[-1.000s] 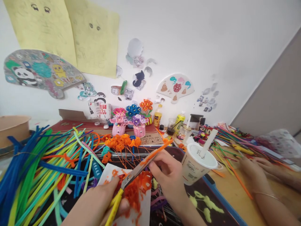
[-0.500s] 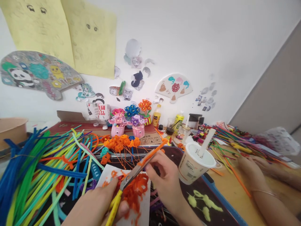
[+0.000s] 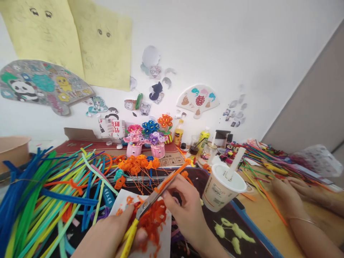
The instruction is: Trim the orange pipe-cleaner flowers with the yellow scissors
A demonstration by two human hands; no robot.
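Your left grip [image 3: 110, 227] is a bare hand with a broad, smooth back and a rounded thumb [image 3: 128, 213]; the view cuts off your left arm [image 3: 86, 245] around the wrist. Your right grip [image 3: 185, 204] is bare too, with slender fingers [image 3: 180, 181] and a tapering thumb. Your right wrist [image 3: 202, 234] runs smoothly into a bare forearm, slim where it shows. Your nails are too small to make out.

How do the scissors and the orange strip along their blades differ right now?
The scissors have yellow handles and grey metal blades; the orange strip is one colour. The left hand grips the scissors by the handles, while the right hand holds the orange strip. Both slant up to the picture's right.
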